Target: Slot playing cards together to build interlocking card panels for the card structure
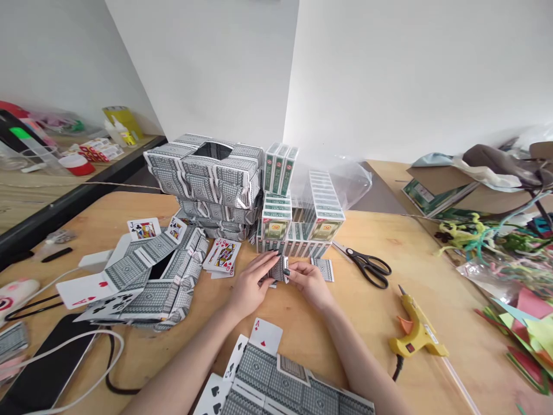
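Observation:
My left hand [254, 282] presses its fingers on a grey patterned playing card [276, 271] at the table's middle. From the right, my right hand [309, 282] pinches the card's raised, folded edge. Just beyond stand stacked green-and-white card boxes [276, 223]. Another small card piece [323, 269] lies right of my right hand. Between my forearms, near the front edge, is a panel of joined cards [276, 380] with a red ace [265, 334] sticking out. At the left, a box shape made of cards [173, 294] carries loose cards.
Boxes covered in cards [207, 178] are stacked at the back. Black scissors [369, 268] and a yellow glue gun [415, 334] lie to the right. A phone [47, 363] and white cable occupy the left front. Coloured paper [529, 323] and pipe cleaners [470, 236] lie far right.

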Available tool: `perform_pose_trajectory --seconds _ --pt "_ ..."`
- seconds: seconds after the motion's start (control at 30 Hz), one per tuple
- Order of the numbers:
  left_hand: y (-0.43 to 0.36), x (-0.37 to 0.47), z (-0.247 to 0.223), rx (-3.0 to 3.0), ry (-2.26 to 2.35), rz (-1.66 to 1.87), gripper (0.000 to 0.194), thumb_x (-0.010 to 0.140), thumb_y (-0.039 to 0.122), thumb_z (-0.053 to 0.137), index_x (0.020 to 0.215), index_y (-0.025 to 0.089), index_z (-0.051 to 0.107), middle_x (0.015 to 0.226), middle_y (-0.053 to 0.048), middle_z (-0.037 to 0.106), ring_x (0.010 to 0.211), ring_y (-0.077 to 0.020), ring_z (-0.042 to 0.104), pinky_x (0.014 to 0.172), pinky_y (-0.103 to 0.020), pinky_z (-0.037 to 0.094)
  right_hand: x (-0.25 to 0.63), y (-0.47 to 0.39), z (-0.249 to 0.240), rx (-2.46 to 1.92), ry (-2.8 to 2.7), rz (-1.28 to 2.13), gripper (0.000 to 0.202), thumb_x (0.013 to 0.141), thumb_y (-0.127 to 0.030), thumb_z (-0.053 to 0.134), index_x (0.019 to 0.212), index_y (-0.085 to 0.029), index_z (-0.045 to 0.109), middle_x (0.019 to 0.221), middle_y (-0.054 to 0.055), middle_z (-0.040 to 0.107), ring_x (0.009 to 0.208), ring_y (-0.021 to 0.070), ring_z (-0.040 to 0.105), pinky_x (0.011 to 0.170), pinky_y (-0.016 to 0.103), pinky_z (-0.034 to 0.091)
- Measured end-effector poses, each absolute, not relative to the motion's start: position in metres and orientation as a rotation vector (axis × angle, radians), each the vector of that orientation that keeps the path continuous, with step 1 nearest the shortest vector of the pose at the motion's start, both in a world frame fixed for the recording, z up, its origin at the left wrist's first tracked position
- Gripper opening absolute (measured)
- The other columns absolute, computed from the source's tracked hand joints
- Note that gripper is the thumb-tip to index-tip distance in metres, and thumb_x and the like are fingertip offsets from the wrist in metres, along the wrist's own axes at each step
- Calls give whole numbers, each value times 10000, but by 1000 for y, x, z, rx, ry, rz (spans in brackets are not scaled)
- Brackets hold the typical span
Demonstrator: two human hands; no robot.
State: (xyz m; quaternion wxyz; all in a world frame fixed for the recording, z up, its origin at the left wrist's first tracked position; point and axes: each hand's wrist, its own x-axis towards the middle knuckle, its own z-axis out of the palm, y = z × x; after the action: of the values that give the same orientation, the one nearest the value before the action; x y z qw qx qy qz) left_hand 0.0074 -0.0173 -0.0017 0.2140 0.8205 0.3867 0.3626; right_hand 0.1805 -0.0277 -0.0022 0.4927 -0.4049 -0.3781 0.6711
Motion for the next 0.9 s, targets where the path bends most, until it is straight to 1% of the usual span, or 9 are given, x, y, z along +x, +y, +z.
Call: perform_pose_trajectory --seconds 0.1,0.23,0.37,0.57,0.77,0.9 --pt "-17 6 1 2263 1031 969 568 746 32 466 1258 258 368 1293 -30 433 1207 -168 372 1009 -395 352 182 -27 -2 -981 -893 1655 152 599 -264 723 715 -173 685 680 9 647 621 123 545 650 263 419" --pt "-18 5 4 2237 1001 966 566 747 26 456 1258 252 366 1287 -44 438 1207 -177 373 999 -412 360 183 -27 1 -978 -891 1691 176 589 -269 726 738 -178 701 681 18 660 663 146 564 698 288 419" --pt "-18 4 7 2217 983 966 569 735 21 471 1248 250 381 1279 -53 445 1192 -184 393 989 -414 371 183 -27 0 -993 -921 1702 213 590 -296 722 765 -176 709 725 41 674 692 174 581 732 326 422" --pt "-19 4 7 2183 999 977 576 709 -8 473 1226 238 409 1273 -54 453 1191 -183 396 995 -397 369 183 -27 -3 -1018 -974 1657 231 611 -329 705 785 -177 711 738 51 676 690 183 582 720 334 424" --pt "-19 4 5 2166 1030 973 567 710 8 490 1225 234 414 1271 -56 457 1188 -189 401 995 -403 367 179 -28 -3 -1060 -1022 1514 250 651 -362 668 803 -167 706 708 45 661 677 177 566 687 313 426" --pt "-18 3 6 2153 1037 987 572 700 7 503 1217 238 426 1260 -52 470 1172 -188 421 989 -394 378 178 -28 -3 -1089 -1057 1484 269 657 -389 654 793 -163 705 691 42 652 680 181 561 681 308 424"
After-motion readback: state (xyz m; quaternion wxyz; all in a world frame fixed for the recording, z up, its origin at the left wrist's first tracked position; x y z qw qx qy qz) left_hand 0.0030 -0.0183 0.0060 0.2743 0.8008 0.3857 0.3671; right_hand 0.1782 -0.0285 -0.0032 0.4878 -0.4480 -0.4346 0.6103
